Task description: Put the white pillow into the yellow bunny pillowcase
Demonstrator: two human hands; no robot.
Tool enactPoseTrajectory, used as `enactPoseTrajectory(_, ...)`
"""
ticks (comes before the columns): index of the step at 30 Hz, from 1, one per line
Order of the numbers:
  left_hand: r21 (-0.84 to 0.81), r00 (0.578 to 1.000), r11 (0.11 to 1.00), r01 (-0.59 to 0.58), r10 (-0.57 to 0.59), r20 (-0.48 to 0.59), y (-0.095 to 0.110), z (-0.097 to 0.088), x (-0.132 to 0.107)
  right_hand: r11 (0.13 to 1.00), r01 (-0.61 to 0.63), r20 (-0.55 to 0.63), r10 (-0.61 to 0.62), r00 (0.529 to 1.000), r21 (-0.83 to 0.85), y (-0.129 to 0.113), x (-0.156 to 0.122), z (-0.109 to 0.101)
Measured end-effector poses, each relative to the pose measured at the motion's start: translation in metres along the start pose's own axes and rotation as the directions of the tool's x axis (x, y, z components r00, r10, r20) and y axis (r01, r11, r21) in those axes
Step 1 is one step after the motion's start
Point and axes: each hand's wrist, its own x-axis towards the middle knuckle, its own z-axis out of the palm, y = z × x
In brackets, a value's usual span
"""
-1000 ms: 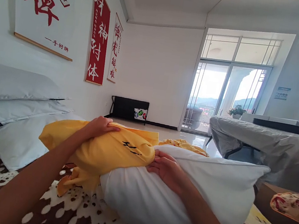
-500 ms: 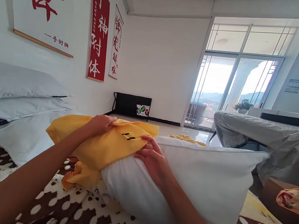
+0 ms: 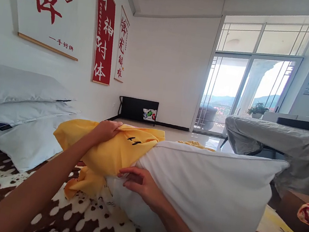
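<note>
A white pillow [image 3: 203,193] lies in front of me, its left end inside a yellow pillowcase [image 3: 111,152] with small black marks. My left hand [image 3: 107,129] is closed on the top edge of the pillowcase. Lower down, my right hand [image 3: 142,184] rests over the white pillow with its fingers apart, the fingertips at the pillowcase's lower opening edge. A crumpled yellow piece of cloth [image 3: 86,183] with an orange tip sits beneath, partly hidden by the pillow.
Under everything spreads a brown and cream patterned blanket [image 3: 64,215]. White pillows [image 3: 22,108] are stacked at left. To the right stand a plastic-covered table [image 3: 256,131] and a cardboard box [image 3: 286,205] with a patterned item on it.
My right hand has moved down and left from the marked part of the pillowcase to its lower edge, its fingers now spread. My left hand keeps its hold.
</note>
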Motion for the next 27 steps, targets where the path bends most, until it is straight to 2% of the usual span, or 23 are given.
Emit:
enactPoseTrajectory(5,-0.049,1.0,0.999,-0.012,0.011,-0.015,0.003,0.001,0.002,0.999,-0.003,-0.067,0.005,0.998,0.034,-0.012,-0.008,-0.004)
enactPoseTrajectory(11,-0.093,0.999,0.995,-0.04,0.042,0.011,0.004,-0.004,-0.002,0.974,0.141,-0.26,-0.093,0.961,0.175,-0.029,-0.001,-0.027)
enactPoseTrajectory(14,-0.119,0.999,0.992,-0.034,0.037,0.02,0.001,-0.004,-0.002,0.959,0.144,-0.278,-0.073,0.958,0.245,-0.031,0.002,-0.036)
enactPoseTrajectory(18,-0.131,0.999,0.991,0.03,-0.028,0.018,-0.01,-0.006,-0.004,0.966,0.15,-0.274,-0.089,0.958,0.21,-0.03,-0.004,-0.042)
enactPoseTrajectory(20,-0.112,0.997,0.991,0.073,-0.073,0.006,-0.018,-0.007,-0.005,0.981,0.141,-0.249,-0.103,0.963,0.137,-0.031,-0.009,-0.044)
enactPoseTrajectory(22,-0.035,0.995,0.996,0.083,-0.085,-0.05,-0.023,-0.005,-0.006,0.995,0.097,-0.206,-0.094,0.974,0.007,-0.032,-0.015,-0.043)
enactPoseTrajectory(24,0.092,0.977,0.994,0.064,-0.044,-0.209,-0.024,-0.001,-0.01,0.974,0.054,-0.167,-0.092,0.982,-0.221,-0.035,-0.022,-0.039)
enactPoseTrajectory(25,0.156,0.947,0.986,0.053,0.0,-0.321,-0.022,0.001,-0.013,0.926,0.043,-0.159,-0.11,0.981,-0.375,-0.036,-0.026,-0.037)
enactPoseTrajectory(26,0.209,0.898,0.977,0.039,0.057,-0.435,-0.017,0.003,-0.017,0.84,0.043,-0.152,-0.148,0.977,-0.541,-0.039,-0.031,-0.036)
enactPoseTrajectory(27,0.255,0.835,0.967,0.017,0.127,-0.535,-0.011,0.005,-0.024,0.711,0.051,-0.142,-0.209,0.968,-0.702,-0.042,-0.035,-0.036)
